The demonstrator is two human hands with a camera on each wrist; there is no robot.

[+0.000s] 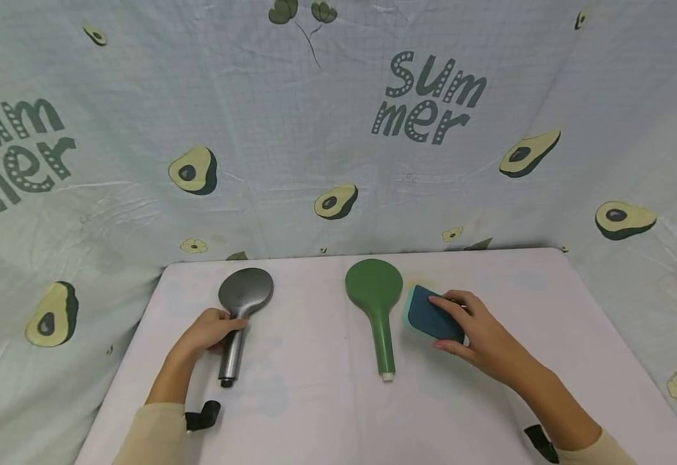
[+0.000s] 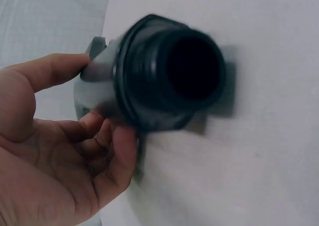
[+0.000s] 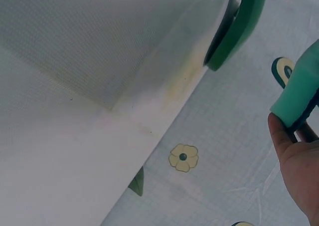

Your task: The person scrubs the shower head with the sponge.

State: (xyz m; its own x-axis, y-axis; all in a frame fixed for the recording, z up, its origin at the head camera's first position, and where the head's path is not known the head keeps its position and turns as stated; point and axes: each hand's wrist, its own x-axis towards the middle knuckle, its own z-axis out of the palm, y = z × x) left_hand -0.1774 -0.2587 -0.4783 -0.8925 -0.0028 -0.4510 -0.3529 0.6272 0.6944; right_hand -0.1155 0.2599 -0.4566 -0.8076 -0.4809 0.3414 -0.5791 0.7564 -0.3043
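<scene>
In the head view, my left hand (image 1: 207, 330) grips the handle of a dark grey shower head (image 1: 244, 290) at the left of the table. The left wrist view looks at the black threaded end of that handle (image 2: 134, 76), with the thumb on one side and curled fingers below. A green shower head (image 1: 375, 287) lies in the middle, its round head toward the back. Just right of it, my right hand (image 1: 486, 337) holds a sponge (image 1: 434, 314) between thumb and fingers. The sponge has a dark blue face and light green foam (image 3: 295, 96).
A pale pink-white table (image 1: 309, 413) lies under everything. Behind and beside it hangs a white cloth (image 1: 257, 97) printed with avocados, flowers and lettering. Black wrist mounts (image 1: 203, 415) sit by both sleeves. A yellowish stain (image 3: 184, 79) marks the table near its back edge.
</scene>
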